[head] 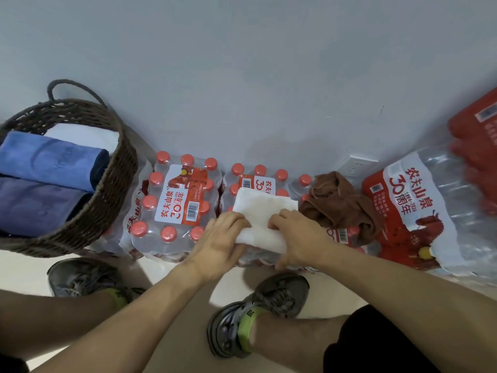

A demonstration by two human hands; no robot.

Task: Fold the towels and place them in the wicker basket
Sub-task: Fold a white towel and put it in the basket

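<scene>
The light was soft, even and rather dim, with a cool bluish cast over the pale grey wall [242,63]. Shadows were faint: a soft one lay on the cream floor [231,286] under the forearms. Small glints showed on the clear plastic wrap of the red-capped bottle pack [172,200]. The wide lens bowed the scene strongly toward the edges. The red shrink-wrapped pack at the far right [478,146] was smeared by blur, while the centre stayed fairly sharp.

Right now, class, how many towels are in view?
5: folded white towel under both hands, crumpled brown towel beside it, and light blue, purple and white in the wicker basket; more may be hidden.
</scene>
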